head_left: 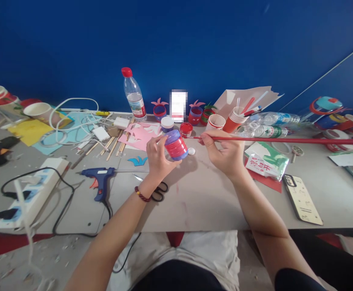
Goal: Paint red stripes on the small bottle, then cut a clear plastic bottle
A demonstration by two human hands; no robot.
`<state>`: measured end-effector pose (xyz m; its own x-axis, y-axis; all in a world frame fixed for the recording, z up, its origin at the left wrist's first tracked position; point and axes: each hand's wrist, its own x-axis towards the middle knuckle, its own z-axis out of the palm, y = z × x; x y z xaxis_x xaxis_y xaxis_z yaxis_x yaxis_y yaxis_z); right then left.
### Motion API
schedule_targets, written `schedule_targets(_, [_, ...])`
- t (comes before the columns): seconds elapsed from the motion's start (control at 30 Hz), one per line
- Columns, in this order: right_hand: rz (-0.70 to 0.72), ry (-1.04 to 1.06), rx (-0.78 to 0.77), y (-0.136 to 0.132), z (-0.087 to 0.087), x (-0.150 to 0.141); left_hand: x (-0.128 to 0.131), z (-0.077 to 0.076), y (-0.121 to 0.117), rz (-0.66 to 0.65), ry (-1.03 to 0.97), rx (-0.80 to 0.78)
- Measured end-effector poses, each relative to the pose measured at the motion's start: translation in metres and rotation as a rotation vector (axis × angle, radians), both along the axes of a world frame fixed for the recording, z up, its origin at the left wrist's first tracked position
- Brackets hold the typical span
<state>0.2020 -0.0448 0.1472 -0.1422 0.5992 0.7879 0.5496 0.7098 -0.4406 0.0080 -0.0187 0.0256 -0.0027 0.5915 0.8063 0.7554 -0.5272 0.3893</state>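
Scissors [159,191] and glue gun [100,178] beside left fingers [165,148] around striped cup [176,145], right fingers [203,139] pinching red brush [270,140].

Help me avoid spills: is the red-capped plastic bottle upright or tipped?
Upright: the plastic bottle stands base-down on the table, its red cap on top.

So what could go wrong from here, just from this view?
Smearing: the left hand grips the blue-and-red striped cup with fingertips close to the red bands; if those are wet, they could smudge.

Knocking: the right hand holds a long red paintbrush whose handle reaches far right, so a swing might clip the plastic bottles.

Cut: scissors lie by the left wrist; lowering it carelessly could meet the blade.
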Motion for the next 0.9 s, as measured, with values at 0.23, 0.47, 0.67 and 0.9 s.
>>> schedule_targets(0.23, [0.012,-0.046,0.001,0.002,-0.01,-0.003,0.002,0.002,0.0,0.021,0.024,0.074])
schedule_targets(0.47, [0.085,-0.057,0.017,-0.007,-0.008,-0.011,0.005,0.003,0.0,0.035,0.033,0.031])
schedule_targets(0.67, [0.162,0.002,-0.039,-0.005,-0.008,-0.012,0.004,-0.001,0.0,0.022,0.038,0.004])
schedule_targets(0.9, [0.061,0.008,-0.021,0.0,-0.003,-0.007,0.003,0.0,0.0,0.02,0.028,0.037])
